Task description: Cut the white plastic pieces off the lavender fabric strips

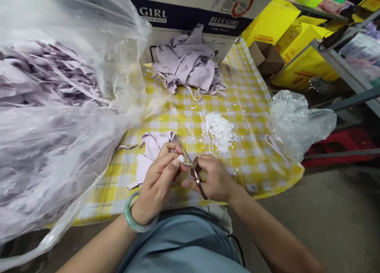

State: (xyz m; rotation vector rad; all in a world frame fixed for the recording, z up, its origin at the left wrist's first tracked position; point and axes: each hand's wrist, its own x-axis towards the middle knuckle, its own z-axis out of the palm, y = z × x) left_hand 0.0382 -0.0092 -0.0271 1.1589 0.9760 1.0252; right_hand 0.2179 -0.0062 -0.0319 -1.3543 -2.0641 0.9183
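Observation:
My left hand [162,174] is closed, pinching a small white tag [180,158] between thumb and fingers. A pale lilac garment piece [154,144] lies on the table behind and beside that hand, with thin straps at its edges; whether the fingers also grip its cloth is hidden. My right hand [212,178] is closed around the handles of a pair of scissors [196,168]. The scissor blades are spread apart and point left, one of them close by the white tag. Beyond the hands lies a heap of small white cut pieces [219,132].
A pile of lilac garments [190,63] lies against a large carton [178,12]. To the left bulges a clear plastic bag [118,87] full of lilac garments. A crumpled plastic bag [299,118] hangs at the right edge of the yellow checked tablecloth [252,103]. Yellow bags [273,23] stand beyond.

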